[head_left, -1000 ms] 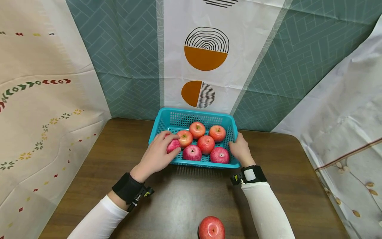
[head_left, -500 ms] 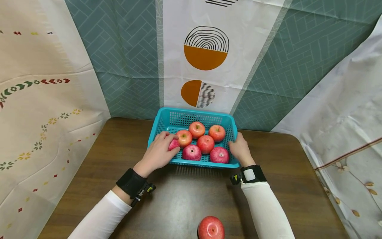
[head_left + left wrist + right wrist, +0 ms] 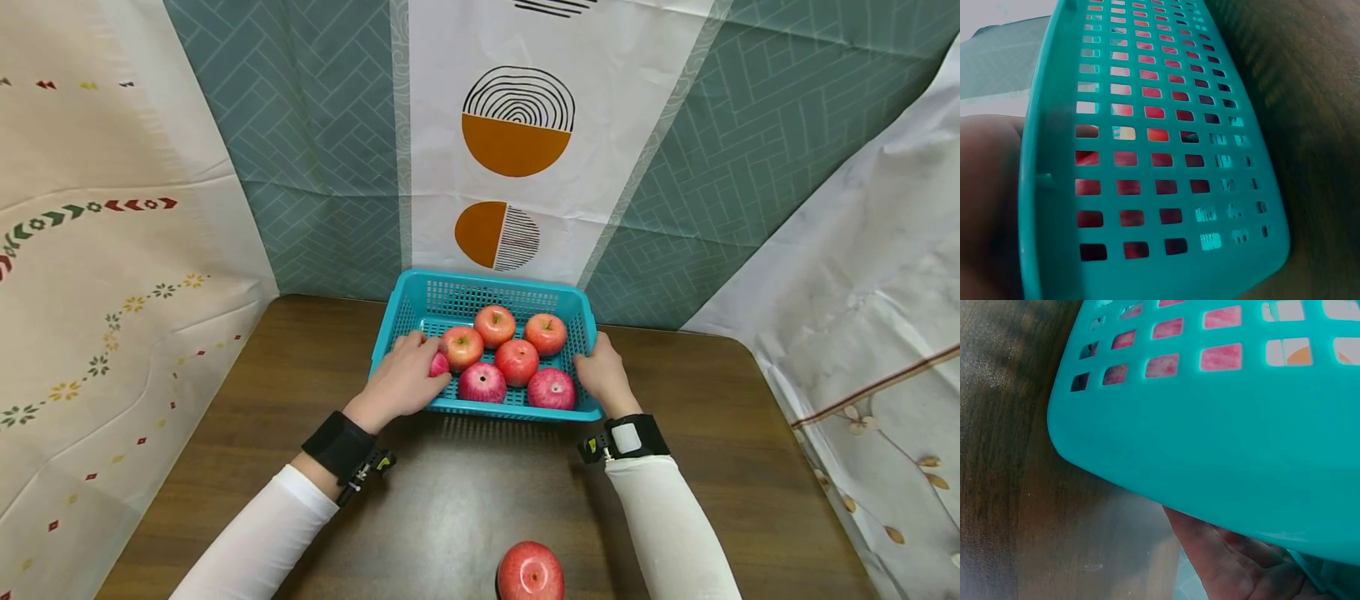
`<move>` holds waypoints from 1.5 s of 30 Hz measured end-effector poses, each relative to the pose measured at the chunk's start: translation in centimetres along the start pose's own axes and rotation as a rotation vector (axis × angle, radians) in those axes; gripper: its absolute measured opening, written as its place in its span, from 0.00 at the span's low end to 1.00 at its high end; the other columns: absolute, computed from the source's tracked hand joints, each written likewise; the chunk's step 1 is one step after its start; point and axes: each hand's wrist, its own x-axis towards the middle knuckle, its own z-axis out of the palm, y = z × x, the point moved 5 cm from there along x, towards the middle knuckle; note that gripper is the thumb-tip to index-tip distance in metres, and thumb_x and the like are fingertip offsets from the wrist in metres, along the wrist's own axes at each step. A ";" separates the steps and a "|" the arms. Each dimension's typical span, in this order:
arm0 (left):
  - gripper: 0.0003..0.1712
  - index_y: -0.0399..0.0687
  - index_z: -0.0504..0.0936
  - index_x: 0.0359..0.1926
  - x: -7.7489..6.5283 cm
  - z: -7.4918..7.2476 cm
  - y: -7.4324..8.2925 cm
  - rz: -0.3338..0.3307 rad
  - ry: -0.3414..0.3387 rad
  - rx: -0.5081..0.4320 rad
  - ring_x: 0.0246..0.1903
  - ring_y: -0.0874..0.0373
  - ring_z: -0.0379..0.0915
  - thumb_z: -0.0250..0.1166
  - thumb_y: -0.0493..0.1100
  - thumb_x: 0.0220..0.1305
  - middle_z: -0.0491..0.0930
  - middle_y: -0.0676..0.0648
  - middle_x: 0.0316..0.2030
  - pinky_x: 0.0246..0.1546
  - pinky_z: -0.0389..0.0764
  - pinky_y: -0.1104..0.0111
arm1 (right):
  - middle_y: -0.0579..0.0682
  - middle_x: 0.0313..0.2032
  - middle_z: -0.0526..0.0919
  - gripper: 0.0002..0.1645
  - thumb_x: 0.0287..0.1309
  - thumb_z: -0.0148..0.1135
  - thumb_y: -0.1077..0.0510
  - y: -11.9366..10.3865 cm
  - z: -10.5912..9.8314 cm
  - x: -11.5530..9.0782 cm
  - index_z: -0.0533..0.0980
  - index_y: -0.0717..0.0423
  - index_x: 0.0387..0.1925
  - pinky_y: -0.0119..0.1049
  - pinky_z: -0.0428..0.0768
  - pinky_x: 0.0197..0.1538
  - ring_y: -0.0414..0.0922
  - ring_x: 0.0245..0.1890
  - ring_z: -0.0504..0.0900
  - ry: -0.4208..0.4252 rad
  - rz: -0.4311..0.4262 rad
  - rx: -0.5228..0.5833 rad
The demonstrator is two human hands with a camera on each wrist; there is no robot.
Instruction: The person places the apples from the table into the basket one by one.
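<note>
A teal plastic basket [image 3: 491, 279] with several red apples in it stands at the back of the table. Over its left end, my left hand [image 3: 401, 377] has its fingers around a dark pink apple [image 3: 439, 364], mostly hidden beneath the hand. On the opposite side, my right hand [image 3: 606, 379] grips the basket's right end near the front corner. The left wrist view is filled by the basket's slotted wall [image 3: 1147, 269], red apples showing through the holes. From the right wrist, my right fingers [image 3: 1222, 565] appear below the basket's rim.
One more red apple [image 3: 531, 572] sits on the brown wooden table [image 3: 450, 492] near the front, between the forearms. Patterned cloth [image 3: 330, 167] hangs directly behind the basket, and pale cloths flank the table on both sides.
My left hand has shifted slightly right, and less of the apple under it shows. My right hand and the basket have stayed in place.
</note>
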 end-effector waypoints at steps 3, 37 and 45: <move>0.30 0.37 0.77 0.65 0.2 0.2 0.0 -0.020 -0.039 0.024 0.53 0.41 0.68 0.67 0.49 0.69 0.74 0.37 0.53 0.45 0.79 0.50 | 0.70 0.71 0.70 0.34 0.79 0.49 0.59 0.1 0.1 0.0 0.54 0.66 0.78 0.70 0.73 0.66 0.69 0.68 0.73 -0.002 0.005 0.002; 0.38 0.31 0.62 0.72 1.5 1.3 -0.7 -0.118 -0.248 -0.069 0.60 0.36 0.65 0.63 0.41 0.65 0.69 0.31 0.61 0.60 0.73 0.43 | 0.71 0.71 0.70 0.34 0.79 0.49 0.59 -0.1 -0.1 -0.1 0.54 0.66 0.78 0.70 0.72 0.67 0.69 0.69 0.72 0.010 0.009 0.014; 0.43 0.29 0.60 0.74 1.5 1.3 -0.5 -0.110 -0.236 -0.063 0.64 0.33 0.64 0.67 0.45 0.66 0.67 0.29 0.65 0.64 0.72 0.41 | 0.71 0.71 0.69 0.35 0.79 0.49 0.60 -0.1 -0.1 -0.1 0.54 0.67 0.79 0.70 0.71 0.68 0.69 0.69 0.72 0.006 0.011 0.014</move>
